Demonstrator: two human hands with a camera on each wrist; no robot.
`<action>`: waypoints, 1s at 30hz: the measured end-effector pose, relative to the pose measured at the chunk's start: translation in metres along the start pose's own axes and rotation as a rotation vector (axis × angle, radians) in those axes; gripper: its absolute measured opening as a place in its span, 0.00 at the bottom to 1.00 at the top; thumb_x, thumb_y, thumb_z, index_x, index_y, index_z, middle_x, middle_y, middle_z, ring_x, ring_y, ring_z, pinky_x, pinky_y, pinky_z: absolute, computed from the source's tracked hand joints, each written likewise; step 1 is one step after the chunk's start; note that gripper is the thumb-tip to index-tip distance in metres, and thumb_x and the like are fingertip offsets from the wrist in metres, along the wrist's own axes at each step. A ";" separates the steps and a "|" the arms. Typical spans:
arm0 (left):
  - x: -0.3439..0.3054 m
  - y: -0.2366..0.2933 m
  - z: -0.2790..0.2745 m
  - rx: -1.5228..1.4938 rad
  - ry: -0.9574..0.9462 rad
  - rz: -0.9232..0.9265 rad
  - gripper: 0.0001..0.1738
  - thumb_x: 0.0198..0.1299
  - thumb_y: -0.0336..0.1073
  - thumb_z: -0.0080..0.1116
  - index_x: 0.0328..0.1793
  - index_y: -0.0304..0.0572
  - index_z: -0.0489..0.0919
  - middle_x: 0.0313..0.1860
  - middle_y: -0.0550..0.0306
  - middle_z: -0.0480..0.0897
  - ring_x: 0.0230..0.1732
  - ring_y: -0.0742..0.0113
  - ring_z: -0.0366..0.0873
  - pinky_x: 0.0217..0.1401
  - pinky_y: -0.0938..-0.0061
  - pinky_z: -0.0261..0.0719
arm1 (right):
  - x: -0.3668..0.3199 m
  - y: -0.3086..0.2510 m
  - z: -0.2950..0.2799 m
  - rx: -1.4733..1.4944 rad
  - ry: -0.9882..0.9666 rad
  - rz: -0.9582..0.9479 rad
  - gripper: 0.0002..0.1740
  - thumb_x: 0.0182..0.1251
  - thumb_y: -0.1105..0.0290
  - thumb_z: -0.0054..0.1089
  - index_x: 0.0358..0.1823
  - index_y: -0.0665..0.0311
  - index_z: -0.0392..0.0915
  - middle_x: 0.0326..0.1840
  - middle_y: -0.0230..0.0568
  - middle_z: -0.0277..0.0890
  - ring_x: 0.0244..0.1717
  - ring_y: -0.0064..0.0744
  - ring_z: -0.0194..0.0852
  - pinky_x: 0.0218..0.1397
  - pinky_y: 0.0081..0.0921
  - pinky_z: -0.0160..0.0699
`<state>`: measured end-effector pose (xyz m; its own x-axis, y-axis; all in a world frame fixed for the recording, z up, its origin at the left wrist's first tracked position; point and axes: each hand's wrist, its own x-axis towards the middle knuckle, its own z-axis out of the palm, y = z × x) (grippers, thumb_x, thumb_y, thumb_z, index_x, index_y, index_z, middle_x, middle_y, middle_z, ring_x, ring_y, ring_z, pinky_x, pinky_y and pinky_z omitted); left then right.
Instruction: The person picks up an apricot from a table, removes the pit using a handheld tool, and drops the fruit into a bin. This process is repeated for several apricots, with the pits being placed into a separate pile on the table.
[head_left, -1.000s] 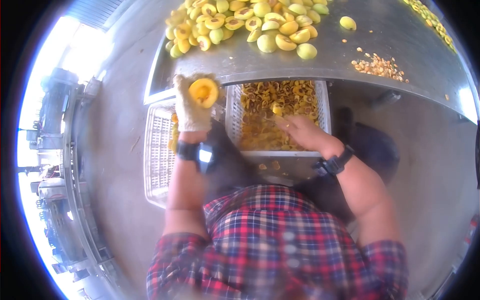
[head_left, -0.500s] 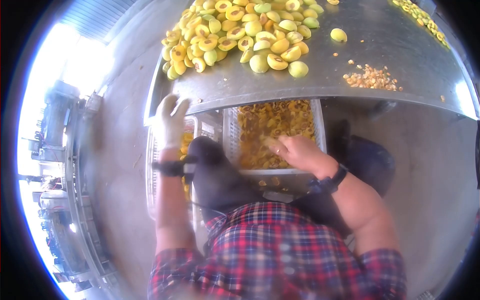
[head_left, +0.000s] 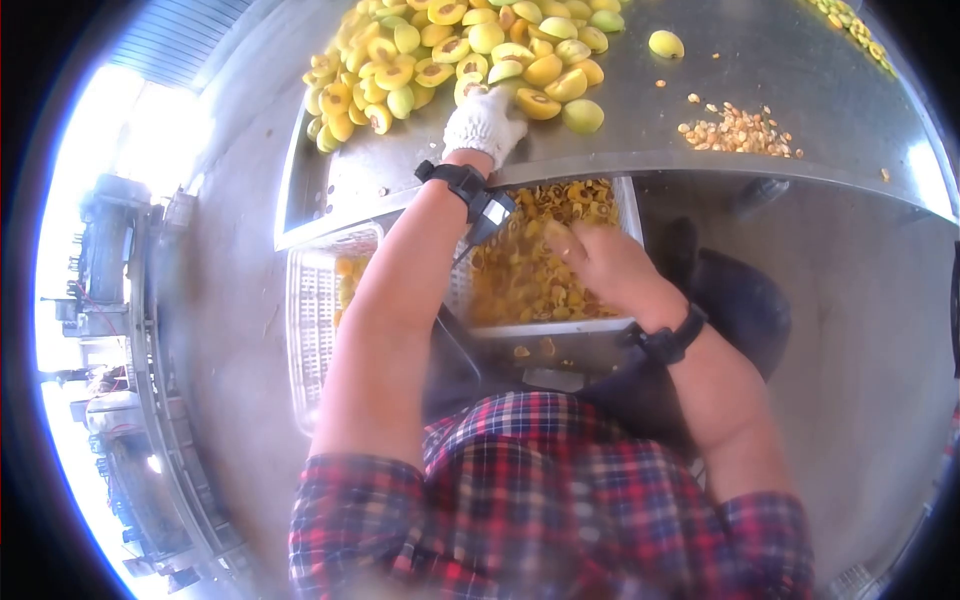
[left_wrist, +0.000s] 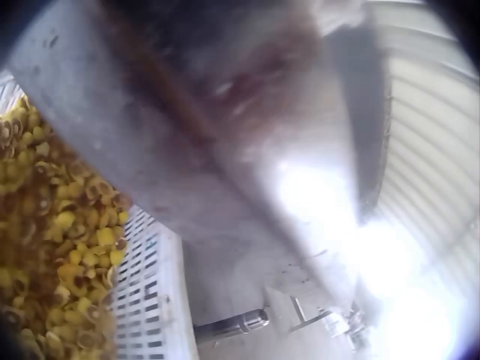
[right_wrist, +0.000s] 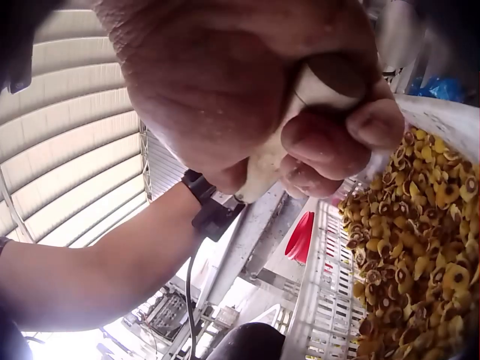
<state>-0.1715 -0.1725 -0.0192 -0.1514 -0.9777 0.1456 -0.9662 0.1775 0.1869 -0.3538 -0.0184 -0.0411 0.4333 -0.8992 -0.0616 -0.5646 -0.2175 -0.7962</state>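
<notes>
My left hand [head_left: 485,125], in a white knit glove, reaches onto the metal table at the near edge of a pile of halved yellow-green fruit [head_left: 395,72], like peaches or apricots. Its fingertips are hidden among the fruit, so I cannot tell whether they hold a piece. Bare, my right hand [head_left: 615,265] hovers over a white crate [head_left: 628,205] full of small yellow-brown fruit pieces [head_left: 545,290]. In the right wrist view its fingers curl round a pale, smooth tool handle [right_wrist: 270,161]; the tool's working end is hidden there.
A second white basket [head_left: 315,330] with yellow pieces stands to the left, beside my leg. On the table [head_left: 620,140] lie a heap of small tan kernels [head_left: 740,132] and a lone whole-looking fruit [head_left: 666,44]. The table's front edge overhangs the crate.
A second ago my left hand held a fruit half; it then hung with spread fingers over the left basket, and now is at the pile. My right hand stayed over the crate.
</notes>
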 end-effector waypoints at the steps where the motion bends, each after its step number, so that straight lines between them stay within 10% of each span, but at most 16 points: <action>1: -0.001 -0.003 -0.001 -0.047 0.003 -0.034 0.23 0.51 0.46 0.63 0.49 0.39 0.78 0.50 0.39 0.77 0.50 0.49 0.77 0.53 0.62 0.77 | -0.001 -0.001 -0.001 0.001 0.058 -0.005 0.27 0.70 0.47 0.45 0.36 0.69 0.73 0.28 0.59 0.75 0.34 0.60 0.74 0.38 0.46 0.70; 5: -0.016 -0.012 -0.028 -0.884 -0.062 -0.312 0.21 0.54 0.43 0.65 0.48 0.36 0.78 0.46 0.50 0.79 0.46 0.67 0.77 0.43 0.73 0.79 | -0.003 0.000 0.000 0.072 0.185 -0.038 0.26 0.70 0.48 0.47 0.34 0.70 0.72 0.25 0.57 0.73 0.31 0.59 0.73 0.36 0.44 0.69; 8: -0.039 -0.010 -0.039 -1.521 0.072 -0.120 0.20 0.56 0.41 0.64 0.51 0.37 0.77 0.47 0.55 0.79 0.46 0.70 0.77 0.43 0.75 0.79 | -0.005 -0.005 0.000 0.094 0.252 -0.092 0.24 0.71 0.51 0.47 0.34 0.69 0.71 0.25 0.58 0.72 0.30 0.59 0.71 0.35 0.43 0.69; 10: -0.048 -0.017 -0.038 -1.440 0.105 0.024 0.22 0.57 0.41 0.63 0.54 0.38 0.74 0.48 0.53 0.78 0.46 0.67 0.77 0.47 0.71 0.79 | -0.006 -0.011 -0.004 0.127 0.239 -0.087 0.23 0.71 0.52 0.47 0.35 0.69 0.72 0.25 0.57 0.72 0.29 0.58 0.71 0.34 0.42 0.69; 12: -0.060 -0.016 -0.036 -0.448 0.526 0.494 0.22 0.60 0.42 0.61 0.55 0.38 0.73 0.47 0.51 0.78 0.46 0.62 0.77 0.51 0.67 0.78 | -0.005 -0.012 -0.003 0.158 0.228 -0.083 0.22 0.71 0.53 0.48 0.37 0.69 0.72 0.24 0.56 0.72 0.28 0.56 0.71 0.33 0.40 0.69; 14: -0.070 -0.008 -0.033 -0.514 0.497 0.407 0.21 0.57 0.37 0.63 0.55 0.35 0.73 0.50 0.48 0.79 0.51 0.58 0.78 0.55 0.68 0.76 | -0.004 -0.012 0.003 0.231 0.344 -0.164 0.21 0.72 0.55 0.47 0.41 0.69 0.73 0.20 0.49 0.70 0.22 0.44 0.70 0.30 0.35 0.68; 17: -0.069 -0.011 -0.023 -2.053 -0.116 0.000 0.18 0.64 0.44 0.54 0.56 0.46 0.70 0.56 0.51 0.75 0.57 0.57 0.73 0.60 0.68 0.74 | -0.004 -0.006 0.004 0.189 0.351 -0.212 0.21 0.72 0.55 0.47 0.44 0.69 0.73 0.19 0.42 0.68 0.21 0.31 0.66 0.29 0.29 0.67; 24: -0.110 0.001 -0.037 -2.116 -0.132 -0.088 0.12 0.67 0.33 0.48 0.54 0.38 0.72 0.45 0.54 0.77 0.46 0.64 0.76 0.50 0.72 0.78 | -0.010 -0.018 0.002 0.331 0.306 -0.242 0.21 0.72 0.54 0.48 0.43 0.70 0.72 0.20 0.40 0.65 0.21 0.26 0.62 0.28 0.27 0.67; 30: -0.127 0.027 -0.039 -2.310 -0.144 -0.267 0.25 0.68 0.55 0.46 0.50 0.39 0.74 0.48 0.48 0.79 0.47 0.55 0.77 0.53 0.64 0.77 | -0.007 -0.017 0.005 0.188 0.347 -0.351 0.21 0.72 0.54 0.47 0.41 0.70 0.72 0.20 0.44 0.65 0.22 0.34 0.64 0.29 0.30 0.66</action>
<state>-0.1706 -0.0391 0.0048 -0.2161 -0.9727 -0.0845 0.7781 -0.2238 0.5869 -0.3439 -0.0066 -0.0305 0.2979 -0.8644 0.4051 -0.2781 -0.4846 -0.8294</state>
